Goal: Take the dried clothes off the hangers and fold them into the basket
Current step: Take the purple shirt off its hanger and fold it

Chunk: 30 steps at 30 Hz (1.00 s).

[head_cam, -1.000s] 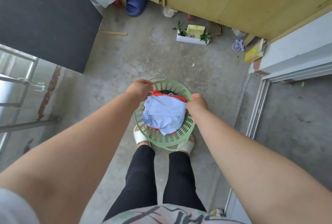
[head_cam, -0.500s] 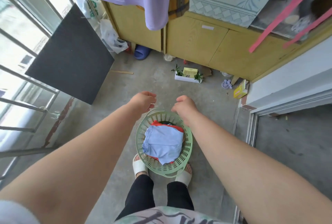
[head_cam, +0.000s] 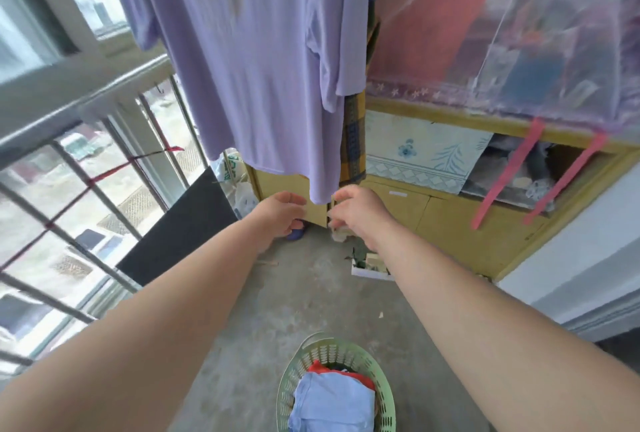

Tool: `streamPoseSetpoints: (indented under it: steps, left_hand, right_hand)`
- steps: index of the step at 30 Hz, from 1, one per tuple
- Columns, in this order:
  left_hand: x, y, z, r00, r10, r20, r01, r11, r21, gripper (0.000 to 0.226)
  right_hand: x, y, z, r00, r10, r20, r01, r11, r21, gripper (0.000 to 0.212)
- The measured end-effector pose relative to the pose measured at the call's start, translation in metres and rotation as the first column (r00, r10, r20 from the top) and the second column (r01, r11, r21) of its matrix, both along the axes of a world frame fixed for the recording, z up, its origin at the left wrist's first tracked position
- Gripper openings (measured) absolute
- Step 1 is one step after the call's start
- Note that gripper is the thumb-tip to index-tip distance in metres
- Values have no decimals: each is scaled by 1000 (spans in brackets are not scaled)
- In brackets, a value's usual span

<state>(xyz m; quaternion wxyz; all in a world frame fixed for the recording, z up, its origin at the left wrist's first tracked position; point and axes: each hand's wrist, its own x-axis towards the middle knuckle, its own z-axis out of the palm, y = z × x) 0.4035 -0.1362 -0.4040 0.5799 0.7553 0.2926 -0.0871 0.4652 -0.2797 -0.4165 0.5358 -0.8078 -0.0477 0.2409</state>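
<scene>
Your basket (head_cam: pixel 286 393) already holds folded pieces, a blue one (head_cam: pixel 332 404) on top. The purple shirt (head_cam: pixel 249 68) hangs ahead, a plaid cloth (head_cam: pixel 353 140) behind it; both are yet to fold. Your left hand (head_cam: pixel 282 211) and right hand (head_cam: pixel 356 211) sit at its hem, fingers loose, gripping nothing.
</scene>
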Motion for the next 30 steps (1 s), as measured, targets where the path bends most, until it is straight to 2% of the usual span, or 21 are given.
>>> streamPoseSetpoints:
  steps: [3, 7, 11, 18, 22, 27, 30]
  left_hand:
    - [3, 7, 45, 994, -1, 105, -3, 999, 36, 27]
    - [9, 16, 94, 984, -7, 178, -7, 997, 78, 22]
    - [12, 24, 143, 958, -43, 284, 7, 992, 127, 26]
    - [21, 44, 207, 891, -91, 445, 3, 981, 193, 24]
    - [37, 62, 233, 842, -116, 526, -16, 971, 239, 26]
    - [65, 81, 256, 808, -108, 579, -87, 951, 298, 40]
    - [78, 85, 276, 772, -121, 624, -113, 940, 322, 48]
  right_hand:
    - [7, 5, 51, 991, 25, 135, -27, 999, 16, 22]
    - [11, 10, 108, 970, 72, 231, -82, 996, 34, 23]
    - [12, 16, 157, 951, 92, 296, -121, 989, 80, 24]
    - [16, 31, 219, 902, 119, 415, -131, 991, -1, 29]
    - [26, 46, 259, 840, 130, 527, -122, 991, -51, 31]
    - [34, 67, 306, 759, 154, 632, -126, 988, -90, 47]
    - [37, 81, 336, 702, 137, 699, -87, 990, -106, 46]
